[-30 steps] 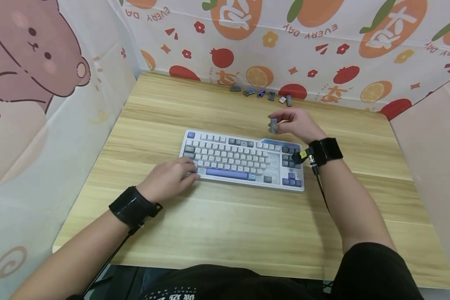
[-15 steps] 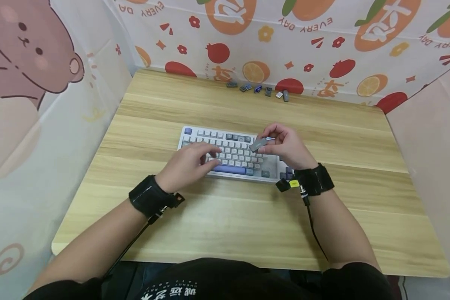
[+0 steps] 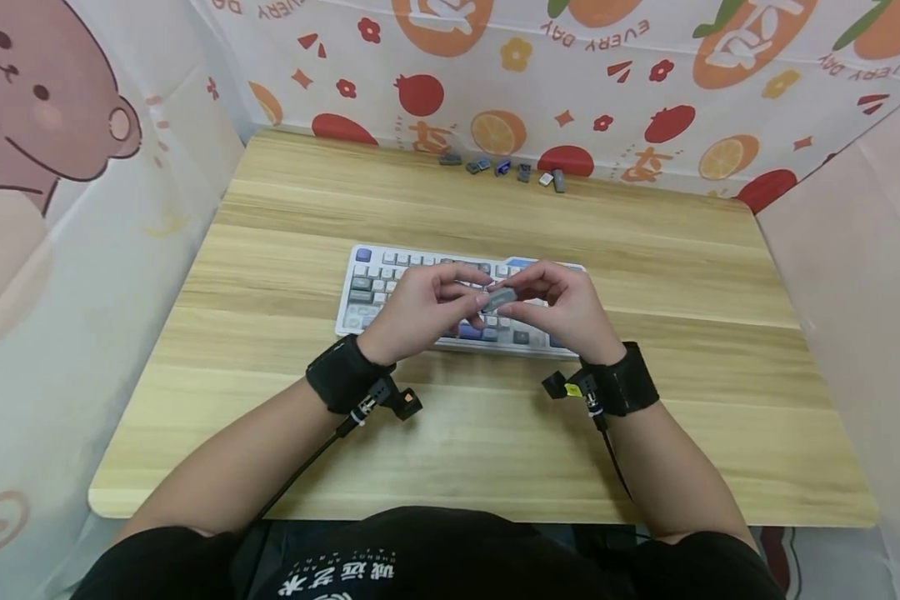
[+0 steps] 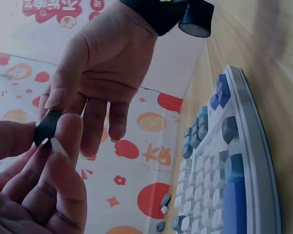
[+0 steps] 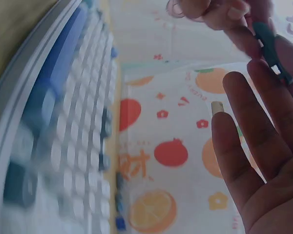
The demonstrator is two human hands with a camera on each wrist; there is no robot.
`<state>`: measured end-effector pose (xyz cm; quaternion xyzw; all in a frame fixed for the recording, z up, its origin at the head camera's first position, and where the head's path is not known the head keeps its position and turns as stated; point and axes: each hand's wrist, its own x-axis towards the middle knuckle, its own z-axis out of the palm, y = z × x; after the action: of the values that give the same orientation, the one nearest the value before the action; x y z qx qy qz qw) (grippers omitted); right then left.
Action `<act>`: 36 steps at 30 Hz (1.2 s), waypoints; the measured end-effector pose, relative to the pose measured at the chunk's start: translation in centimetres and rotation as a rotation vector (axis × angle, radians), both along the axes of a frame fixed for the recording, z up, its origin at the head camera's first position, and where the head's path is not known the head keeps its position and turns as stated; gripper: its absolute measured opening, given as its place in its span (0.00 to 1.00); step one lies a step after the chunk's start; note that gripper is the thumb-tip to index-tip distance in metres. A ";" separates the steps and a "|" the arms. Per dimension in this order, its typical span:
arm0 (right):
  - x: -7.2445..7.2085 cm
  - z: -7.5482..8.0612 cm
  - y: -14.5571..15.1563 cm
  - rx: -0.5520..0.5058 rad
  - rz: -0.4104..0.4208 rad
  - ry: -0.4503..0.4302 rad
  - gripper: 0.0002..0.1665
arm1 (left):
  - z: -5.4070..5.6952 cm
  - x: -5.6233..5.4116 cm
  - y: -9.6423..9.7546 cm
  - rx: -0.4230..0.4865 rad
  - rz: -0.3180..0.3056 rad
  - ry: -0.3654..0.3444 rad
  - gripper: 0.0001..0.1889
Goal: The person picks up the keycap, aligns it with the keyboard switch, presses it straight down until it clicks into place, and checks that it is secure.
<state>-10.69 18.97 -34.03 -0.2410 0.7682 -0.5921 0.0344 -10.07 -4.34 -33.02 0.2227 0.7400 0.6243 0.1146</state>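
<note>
Above the keyboard [image 3: 362, 296], my two hands meet at a long grey keycap [image 3: 499, 298]. My left hand [image 3: 420, 310] pinches its left end between thumb and fingers. The right hand [image 3: 573, 315] pinches the other end. In the left wrist view the dark keycap [image 4: 48, 127] is seen almost edge-on between both hands' fingertips. Its hollow underside partly shows in the right wrist view, where the keycap [image 5: 269, 51] lies between thumb and index finger, the other fingers extended. Both hands hide the middle of the keyboard.
Several loose keycaps [image 3: 523, 172] lie in a row along the back of the wooden table [image 3: 645, 250], against a fruit-printed cloth [image 3: 592, 50]. A bear-printed cloth [image 3: 60, 117] hangs at the left. Cables run from both wrist cameras along the forearms.
My right hand has brought the grey keycap from behind the keyboard to above its middle. The left hand has moved right from the keyboard's left end and now pinches the keycap too.
</note>
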 end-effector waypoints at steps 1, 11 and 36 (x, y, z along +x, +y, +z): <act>0.1 -0.1 0.1 0.037 -0.011 0.032 0.14 | -0.1 0.0 0.1 0.002 0.008 -0.003 0.12; 0.8 -0.7 0.4 0.324 -0.037 0.310 0.12 | -1.3 0.0 0.5 -0.042 0.054 0.039 0.11; -1.1 -1.8 2.4 0.621 -0.158 0.456 0.12 | -2.8 0.1 -0.2 -0.037 0.063 0.026 0.15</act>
<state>-11.80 21.35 -35.84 -0.2846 0.9149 -0.2637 -0.1114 -9.96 -4.55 -35.83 0.2052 0.7595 0.6108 0.0897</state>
